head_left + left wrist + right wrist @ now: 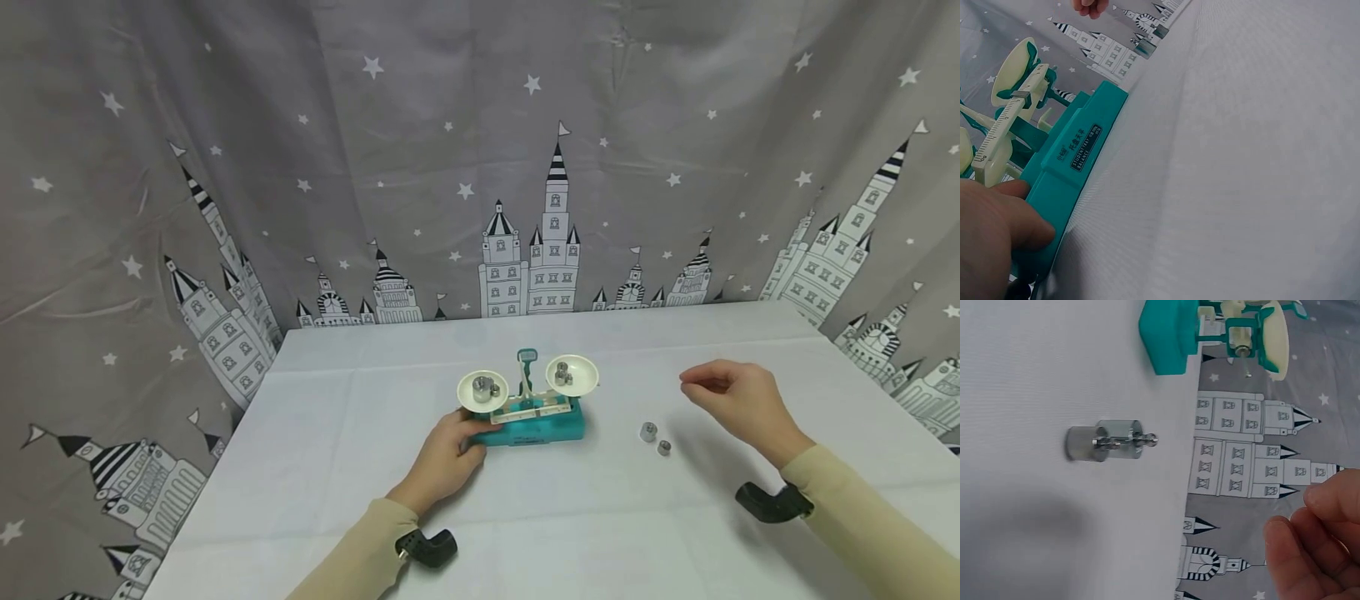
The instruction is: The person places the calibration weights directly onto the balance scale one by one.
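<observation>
A teal tray balance (536, 427) with two cream pans stands mid-table; its printed label faces forward in the left wrist view. My left hand (448, 454) grips the left end of its base, thumb along the front. Several metal weights lie in the left pan (467, 398) and several in the right pan (588, 372); the left pan looks slightly lower. My right hand (738, 408) hovers above the table on the right, fingers bent toward the thumb, nothing visible between them. Below and left of it stand a larger knobbed weight (648, 432) and a smaller one (664, 448).
A white cloth (570, 517) covers the table. Behind it hangs a grey curtain (420, 108) printed with castles and stars. A black wrist camera (427, 548) is strapped at the left sleeve, and another wrist camera (774, 503) at the right.
</observation>
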Demonstrator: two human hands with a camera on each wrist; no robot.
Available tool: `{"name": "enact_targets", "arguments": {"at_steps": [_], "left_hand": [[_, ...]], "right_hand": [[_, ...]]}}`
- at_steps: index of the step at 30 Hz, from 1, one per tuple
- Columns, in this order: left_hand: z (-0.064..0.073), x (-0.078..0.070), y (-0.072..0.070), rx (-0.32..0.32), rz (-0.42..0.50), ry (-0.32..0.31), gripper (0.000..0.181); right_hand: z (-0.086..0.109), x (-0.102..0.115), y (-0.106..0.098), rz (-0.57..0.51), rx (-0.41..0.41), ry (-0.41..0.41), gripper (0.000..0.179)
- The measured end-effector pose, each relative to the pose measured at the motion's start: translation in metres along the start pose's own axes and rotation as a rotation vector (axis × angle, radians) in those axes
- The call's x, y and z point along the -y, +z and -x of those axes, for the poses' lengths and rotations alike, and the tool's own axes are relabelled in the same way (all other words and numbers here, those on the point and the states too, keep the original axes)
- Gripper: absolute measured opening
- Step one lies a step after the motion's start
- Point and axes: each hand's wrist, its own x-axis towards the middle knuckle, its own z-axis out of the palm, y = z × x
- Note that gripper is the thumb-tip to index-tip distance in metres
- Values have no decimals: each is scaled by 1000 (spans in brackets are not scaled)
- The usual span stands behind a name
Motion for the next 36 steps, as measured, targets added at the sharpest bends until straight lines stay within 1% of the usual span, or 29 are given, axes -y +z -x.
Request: {"name": "enact_targets", "arguments": {"at_steps": [6,10,14,17,24,28,33,36], "left_hand": [[0,0,1,-4,-4,3,35],[0,-1,0,-3,-1,0,35],[0,-1,0,-1,-2,-4,35],[1,-2,0,-1,-4,-8,35],[1,-1,0,-2,2,-20,34],[1,-1,0,-2,4,-22,34],[1,-1,0,3,5,-23,34],[1,-1,0,2,6,-23,33]], "right_hand": [[7,-11,10,-9,-7,-1,13],[11,-16,18,-36,5,5,13],[15,-19,26,-54,31,32,14],[16,-19,31,-52,62,52,15],[19,-21,45,-73,177,108,22],[20,-21,53,-93,223,102,25],[20,-20,58,-111,243,87,31],[20,-19,61,-139,270,85,34]]}}
